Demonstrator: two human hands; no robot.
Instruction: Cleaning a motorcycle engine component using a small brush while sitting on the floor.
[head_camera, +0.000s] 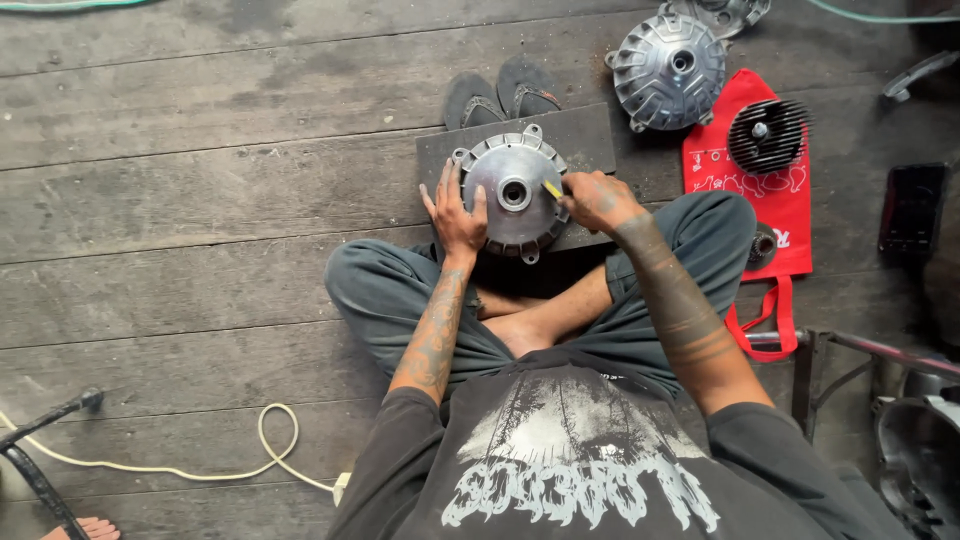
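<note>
Two hands: left hand (456, 212) spread on hub (514, 193); right hand (594, 198) grip pinching yellow tool (551, 189); sandals (500, 92) behind.

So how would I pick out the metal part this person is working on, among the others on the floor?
Find the dark board on the plank floor before the person's crossed legs. On it lies a round grey metal hub, steadied by the left hand. Unlike the ribbed hub beyond, it is smooth-faced and under the hands.

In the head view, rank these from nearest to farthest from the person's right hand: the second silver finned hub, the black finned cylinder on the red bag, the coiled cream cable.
From the right hand:
1. Second silver finned hub, above on the floorboards.
2. Black finned cylinder, on the red bag at the right.
3. Coiled cream cable, far lower left.
</note>
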